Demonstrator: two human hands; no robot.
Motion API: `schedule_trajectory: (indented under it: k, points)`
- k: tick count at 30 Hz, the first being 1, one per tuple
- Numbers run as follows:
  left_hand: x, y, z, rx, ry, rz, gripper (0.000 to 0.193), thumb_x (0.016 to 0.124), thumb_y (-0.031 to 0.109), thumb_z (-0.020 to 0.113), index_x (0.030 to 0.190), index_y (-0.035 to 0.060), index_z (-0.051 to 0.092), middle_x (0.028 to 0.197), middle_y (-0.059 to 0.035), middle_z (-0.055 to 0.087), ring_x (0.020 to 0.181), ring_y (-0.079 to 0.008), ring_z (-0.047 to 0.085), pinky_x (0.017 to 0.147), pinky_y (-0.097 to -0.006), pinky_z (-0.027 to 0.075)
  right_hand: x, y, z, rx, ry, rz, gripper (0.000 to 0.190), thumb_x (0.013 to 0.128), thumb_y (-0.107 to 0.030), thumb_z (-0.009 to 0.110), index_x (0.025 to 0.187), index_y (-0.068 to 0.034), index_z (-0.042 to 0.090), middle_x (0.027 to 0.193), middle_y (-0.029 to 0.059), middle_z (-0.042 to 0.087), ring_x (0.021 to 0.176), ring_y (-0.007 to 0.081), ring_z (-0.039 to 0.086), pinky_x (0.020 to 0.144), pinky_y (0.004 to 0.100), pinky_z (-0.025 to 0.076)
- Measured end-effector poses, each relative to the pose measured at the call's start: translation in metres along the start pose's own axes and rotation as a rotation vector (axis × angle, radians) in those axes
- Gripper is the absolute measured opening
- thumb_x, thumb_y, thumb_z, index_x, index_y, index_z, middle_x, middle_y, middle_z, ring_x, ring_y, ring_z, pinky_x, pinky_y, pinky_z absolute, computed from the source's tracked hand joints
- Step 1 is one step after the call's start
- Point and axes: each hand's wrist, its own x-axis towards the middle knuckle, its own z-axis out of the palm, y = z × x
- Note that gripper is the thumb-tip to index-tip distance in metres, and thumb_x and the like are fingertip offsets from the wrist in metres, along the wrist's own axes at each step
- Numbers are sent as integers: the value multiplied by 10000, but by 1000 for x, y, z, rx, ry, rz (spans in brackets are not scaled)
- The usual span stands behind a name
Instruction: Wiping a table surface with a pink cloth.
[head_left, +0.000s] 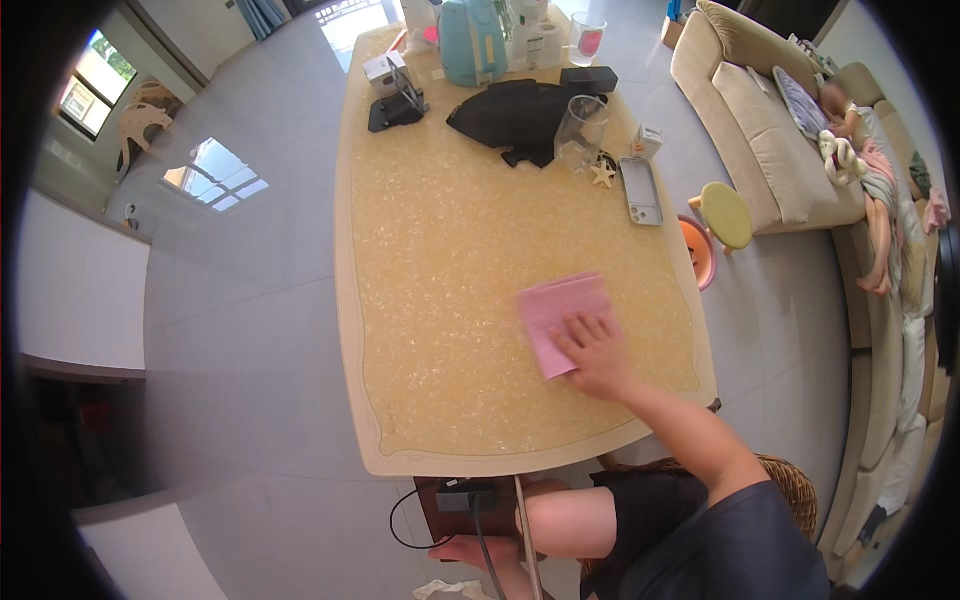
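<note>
My right hand (592, 355) holds a folded pink cloth (570, 292) flat against the tabletop, palm down with the fingers spread over it. The table (450, 322) has a yellow speckled top and a pale border with a wavy inner line. The cloth lies on its near right part. My left hand is out of view. Farther up the table are a black cloth item (510, 116), a clear cup (581, 135), a starfish-shaped piece (603, 175) and a grey phone case or tray (641, 191).
At the far end stand a blue kettle (471, 45), another clear cup (586, 39), a black case (589, 79), a black stand (397, 105) and small boxes. A green stool (726, 216) and orange basin (696, 253) are right of the table. A person (847, 124) is on the sofa (772, 142).
</note>
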Motion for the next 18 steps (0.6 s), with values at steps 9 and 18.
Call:
schedule_trajectory:
  k: [9, 18]
  points:
    - [-2, 10, 14, -53, 14, -88, 1046, 976, 836, 123, 1538, -18, 343, 1562, -141, 404, 1417, -273, 416, 1215, -428, 329, 14, -7, 21, -37, 98, -23, 670, 876, -389, 656, 1488, -140, 546, 1585, 187, 460, 1469, 405, 407, 1230, 558, 240]
    - [-11, 19, 25, -60, -19, -91, 1049, 975, 837, 128, 1541, -19, 344, 1565, -138, 406, 1417, -278, 420, 1212, -433, 336, 56, -133, 40, 118, -19, -223, 696, 899, -390, 627, 1538, -155, 483, 1637, 180, 388, 1525, 405, 325, 1243, 566, 218]
